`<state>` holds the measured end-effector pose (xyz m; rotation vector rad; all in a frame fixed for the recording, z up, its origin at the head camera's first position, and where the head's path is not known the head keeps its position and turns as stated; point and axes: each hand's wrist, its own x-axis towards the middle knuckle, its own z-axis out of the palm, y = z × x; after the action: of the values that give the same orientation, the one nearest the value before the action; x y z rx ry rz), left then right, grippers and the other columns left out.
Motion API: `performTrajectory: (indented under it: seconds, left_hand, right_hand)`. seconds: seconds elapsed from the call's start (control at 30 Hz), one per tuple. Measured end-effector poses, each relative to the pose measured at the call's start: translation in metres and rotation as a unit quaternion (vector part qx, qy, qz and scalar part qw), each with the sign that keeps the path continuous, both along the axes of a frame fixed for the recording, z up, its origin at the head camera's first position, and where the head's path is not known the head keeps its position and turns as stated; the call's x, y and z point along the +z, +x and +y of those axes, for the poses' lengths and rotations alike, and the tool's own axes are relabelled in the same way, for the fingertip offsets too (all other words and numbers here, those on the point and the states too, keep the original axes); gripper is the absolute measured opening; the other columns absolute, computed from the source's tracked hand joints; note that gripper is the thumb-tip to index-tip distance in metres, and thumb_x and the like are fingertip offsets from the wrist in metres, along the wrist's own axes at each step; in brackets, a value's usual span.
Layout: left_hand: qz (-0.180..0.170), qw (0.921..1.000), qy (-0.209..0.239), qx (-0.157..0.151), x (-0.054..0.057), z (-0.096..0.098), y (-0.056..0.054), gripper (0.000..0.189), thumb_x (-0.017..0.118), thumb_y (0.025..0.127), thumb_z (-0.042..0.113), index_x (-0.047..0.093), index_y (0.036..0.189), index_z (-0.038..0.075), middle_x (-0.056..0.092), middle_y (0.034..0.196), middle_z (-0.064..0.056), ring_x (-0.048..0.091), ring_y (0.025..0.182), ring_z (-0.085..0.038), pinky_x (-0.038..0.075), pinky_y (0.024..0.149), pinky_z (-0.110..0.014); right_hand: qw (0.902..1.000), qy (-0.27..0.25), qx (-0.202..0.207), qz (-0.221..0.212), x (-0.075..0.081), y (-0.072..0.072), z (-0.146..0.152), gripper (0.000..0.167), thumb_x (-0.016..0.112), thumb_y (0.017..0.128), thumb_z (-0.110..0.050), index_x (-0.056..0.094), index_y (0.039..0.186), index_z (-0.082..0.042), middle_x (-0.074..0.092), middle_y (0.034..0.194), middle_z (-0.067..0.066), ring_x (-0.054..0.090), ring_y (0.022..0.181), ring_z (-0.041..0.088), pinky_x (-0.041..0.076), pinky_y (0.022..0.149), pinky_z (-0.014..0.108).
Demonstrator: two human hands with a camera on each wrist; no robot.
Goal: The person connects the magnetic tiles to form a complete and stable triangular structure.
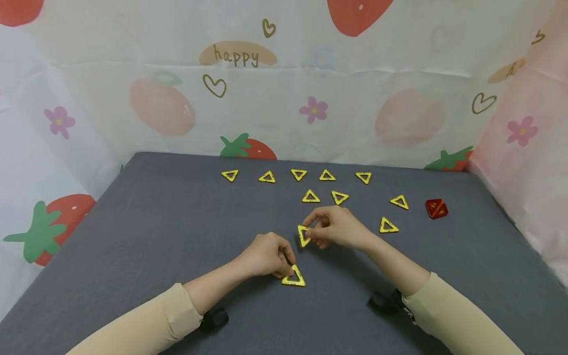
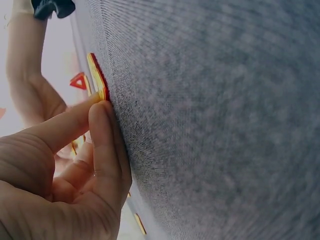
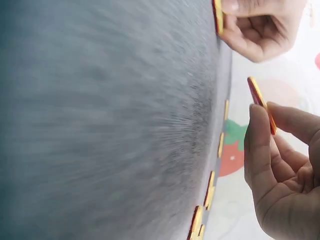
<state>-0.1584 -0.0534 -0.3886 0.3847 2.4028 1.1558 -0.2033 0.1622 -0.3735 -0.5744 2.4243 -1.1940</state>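
Observation:
My left hand pinches one corner of a yellow triangular frame tile low over the grey cloth, thumb against fingers. In the left wrist view that tile is seen nearly edge-on, yellow on one face and red on the other. Ahead and to the right, my right hand holds a second triangular tile between thumb and fingertips. The right wrist view shows this tile tilted and raised off the cloth, its red side toward the thumb.
Several yellow triangle tiles lie spread along the far part of the grey-covered table. Toward the right lies a pair of red triangle pieces side by side. A strawberry-print curtain stands behind and at both sides.

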Motion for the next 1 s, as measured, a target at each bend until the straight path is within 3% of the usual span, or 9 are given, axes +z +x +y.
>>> performTrajectory:
  seconds: [0.43, 1.0]
  left_hand:
    - [0.002, 1.0, -0.001, 0.0, 0.001, -0.001, 0.001, 0.012, 0.082, 0.075, 0.002, 0.074, 0.083, 0.006, 0.071, 0.067, -0.005, 0.067, 0.056, -0.01, 0.056, 0.056, -0.026]
    - [0.014, 0.9998, -0.012, 0.002, 0.001, 0.001, 0.0, 0.013, 0.084, 0.074, 0.002, 0.074, 0.081, 0.006, 0.071, 0.069, -0.005, 0.065, 0.055, -0.009, 0.055, 0.054, -0.023]
  right_hand:
    - [0.997, 0.019, 0.067, -0.033, -0.003, 0.028, 0.002, 0.017, 0.069, 0.092, -0.017, 0.071, 0.108, -0.012, 0.072, 0.072, 0.009, 0.07, 0.06, 0.019, 0.059, 0.06, 0.035]
    - [0.995, 0.047, 0.087, -0.013, -0.007, 0.035, -0.006, 0.014, 0.068, 0.09, -0.012, 0.072, 0.103, -0.014, 0.073, 0.069, 0.006, 0.067, 0.053, 0.016, 0.058, 0.055, 0.034]
